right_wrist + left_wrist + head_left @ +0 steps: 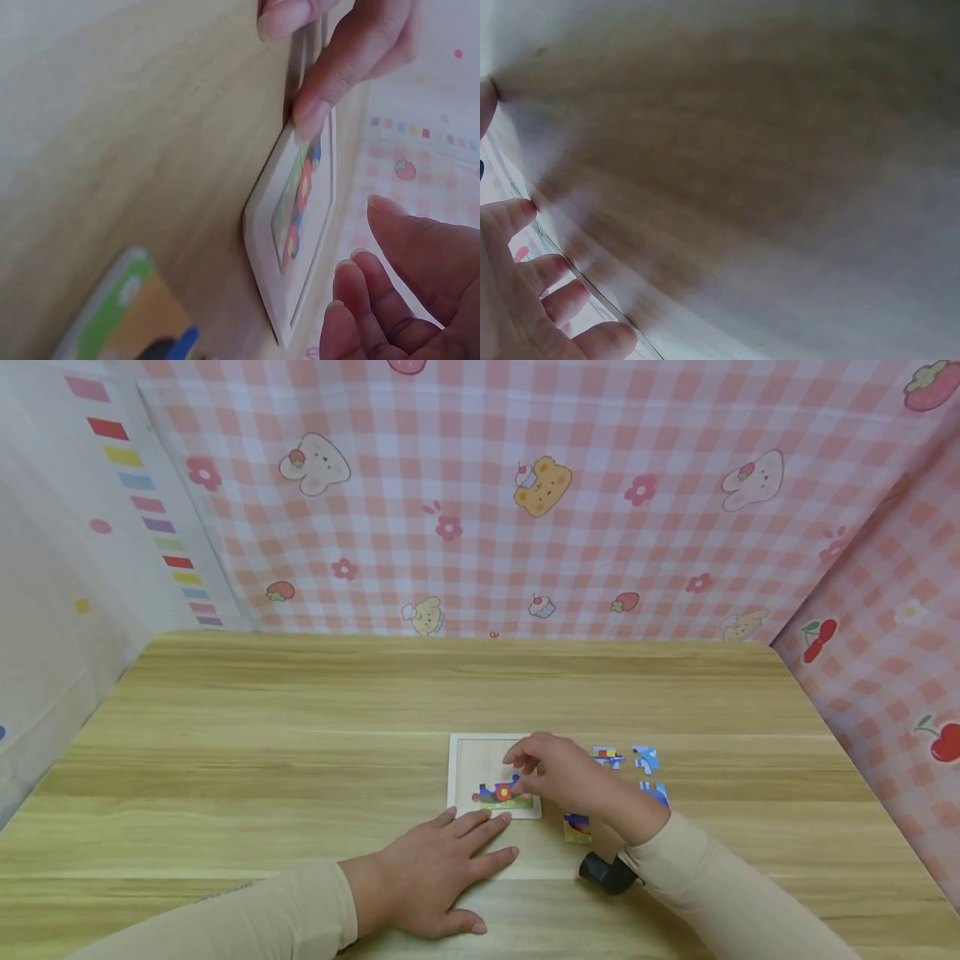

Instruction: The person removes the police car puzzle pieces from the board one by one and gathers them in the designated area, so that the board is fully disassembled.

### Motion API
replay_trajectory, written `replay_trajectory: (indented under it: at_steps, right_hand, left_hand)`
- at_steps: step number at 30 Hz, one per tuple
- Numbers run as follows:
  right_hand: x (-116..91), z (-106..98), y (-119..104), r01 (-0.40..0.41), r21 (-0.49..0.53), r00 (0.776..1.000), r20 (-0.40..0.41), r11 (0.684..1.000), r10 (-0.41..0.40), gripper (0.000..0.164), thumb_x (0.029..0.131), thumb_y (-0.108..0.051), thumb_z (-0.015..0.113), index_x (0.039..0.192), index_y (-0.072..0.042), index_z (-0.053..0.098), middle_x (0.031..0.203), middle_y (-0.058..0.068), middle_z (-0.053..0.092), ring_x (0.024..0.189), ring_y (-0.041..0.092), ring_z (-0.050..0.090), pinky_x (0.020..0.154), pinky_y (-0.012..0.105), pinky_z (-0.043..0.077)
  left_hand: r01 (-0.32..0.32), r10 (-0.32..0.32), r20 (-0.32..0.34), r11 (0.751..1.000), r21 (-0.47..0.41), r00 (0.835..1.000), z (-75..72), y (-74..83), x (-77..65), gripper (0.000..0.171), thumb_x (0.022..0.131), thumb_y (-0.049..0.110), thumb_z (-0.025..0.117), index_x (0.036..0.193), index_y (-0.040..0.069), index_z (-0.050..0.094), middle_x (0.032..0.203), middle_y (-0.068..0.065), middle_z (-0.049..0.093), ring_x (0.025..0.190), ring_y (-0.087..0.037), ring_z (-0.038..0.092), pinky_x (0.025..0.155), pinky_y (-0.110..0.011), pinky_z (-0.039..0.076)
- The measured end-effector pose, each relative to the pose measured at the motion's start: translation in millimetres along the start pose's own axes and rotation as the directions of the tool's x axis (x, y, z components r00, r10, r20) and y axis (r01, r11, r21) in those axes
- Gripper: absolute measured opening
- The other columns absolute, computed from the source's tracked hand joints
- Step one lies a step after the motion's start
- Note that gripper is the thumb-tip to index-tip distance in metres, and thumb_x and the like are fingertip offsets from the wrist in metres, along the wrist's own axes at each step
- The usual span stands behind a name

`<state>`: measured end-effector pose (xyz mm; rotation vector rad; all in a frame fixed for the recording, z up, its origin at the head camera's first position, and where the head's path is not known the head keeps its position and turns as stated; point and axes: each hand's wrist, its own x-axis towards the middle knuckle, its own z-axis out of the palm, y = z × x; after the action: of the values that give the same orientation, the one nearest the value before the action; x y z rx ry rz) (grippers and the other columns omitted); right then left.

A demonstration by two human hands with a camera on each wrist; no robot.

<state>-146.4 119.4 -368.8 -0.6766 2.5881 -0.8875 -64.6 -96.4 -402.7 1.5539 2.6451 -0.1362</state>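
Observation:
A shallow puzzle tray with a pale rim lies on the table, joined pieces with a red wheel and green strip along its near side. My left hand lies palm down in front of it, fingers spread. In the right wrist view, a left fingertip presses the rim near the green strip. Over the tray's right side hovers my right hand, fingers loosely bent. Its thumb stands apart from the fingers, with nothing between them in the right wrist view.
Right of the tray lie several loose puzzle pieces: one with red and yellow, a blue one, another blue one partly behind the right wrist, and a green-edged one. A black device sits under the right wrist. Patterned cloth hangs behind the table.

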Motion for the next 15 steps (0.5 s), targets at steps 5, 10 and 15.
replay_trajectory:
  at_steps: [5,10,15]
  right_hand:
    - [11,8,-6,-0.029,0.017,0.998,0.048,0.999,0.029,0.022,0.085,-0.007,0.072,0.106,-0.006,0.069,0.092,0.0,0.063,0.085,0.012,0.057,0.078,0.03,0.049]
    - [18,14,-11,0.031,-0.032,0.997,0.073,0.999,-0.029,0.022,0.084,-0.005,0.073,0.106,-0.004,0.069,0.091,0.0,0.063,0.083,0.012,0.057,0.078,0.029,0.049]
    - [24,19,-15,0.032,-0.095,0.995,0.1,0.995,-0.022,0.023,0.081,-0.004,0.075,0.104,-0.005,0.07,0.09,0.0,0.063,0.082,0.013,0.056,0.079,0.031,0.049]
  left_hand:
    - [0.008,-0.008,0.018,1.0,0.008,1.0,0.0,0.0,0.2,0.072,0.092,0.066,0.041,0.148,0.022,0.039,0.154,-0.01,0.032,0.139,-0.025,0.034,0.102,-0.048,0.041]
    - [0.008,-0.008,0.013,1.0,0.018,1.0,0.4,0.1,-0.4,0.072,0.092,0.066,0.041,0.148,0.022,0.039,0.154,-0.01,0.032,0.139,-0.025,0.034,0.102,-0.048,0.041]
    - [0.003,-0.003,0.015,1.0,0.01,1.0,-0.6,-0.1,-0.5,0.072,0.092,0.066,0.04,0.148,0.021,0.038,0.154,-0.01,0.032,0.139,-0.025,0.033,0.103,-0.047,0.041]
